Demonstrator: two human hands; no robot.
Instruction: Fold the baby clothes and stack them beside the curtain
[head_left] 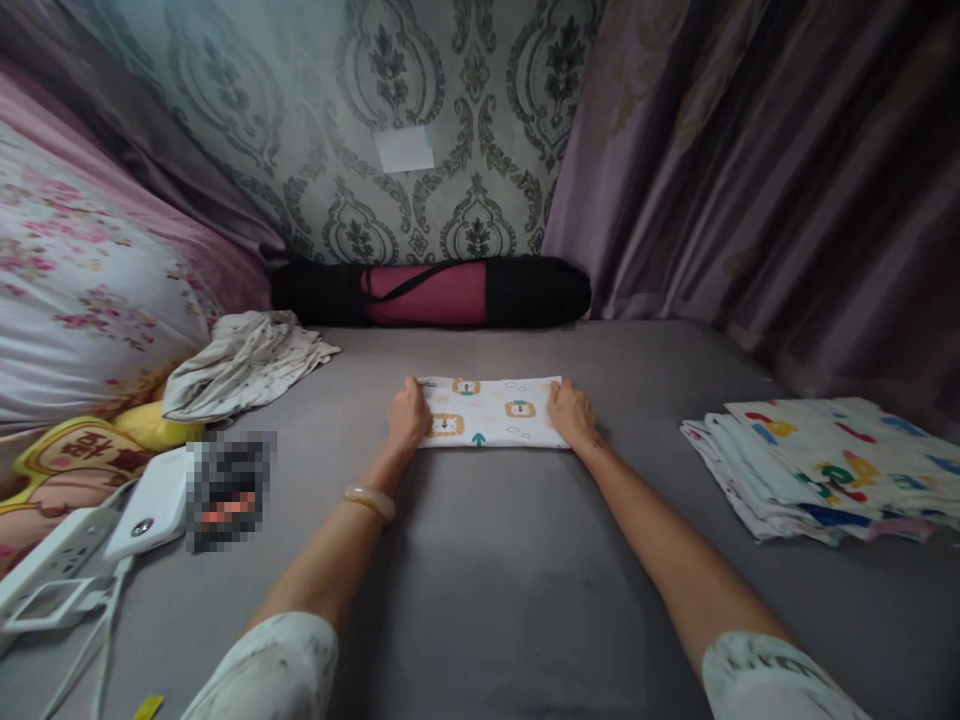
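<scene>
**Two hands on one folded cloth (491,412)**

Fingers lay close together, curled over its short ends, left hand (407,415) and right hand (571,412). Whether they pinched or only pressed, we could not tell. The cloth lay flat on the grey bed (480,580), straight ahead of us. We judged it light, soft and limp, best taken by the corners. It bore printed lions but no words. The stack (825,465) at right showed coloured letters, no word legible.

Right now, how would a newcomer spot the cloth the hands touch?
On the grey bed, before the black-and-pink roll at the wall, lies a small folded cloth, left hand and right hand at its ends. Unlike the letter-print stack at right, it bears orange animal motifs.
</scene>
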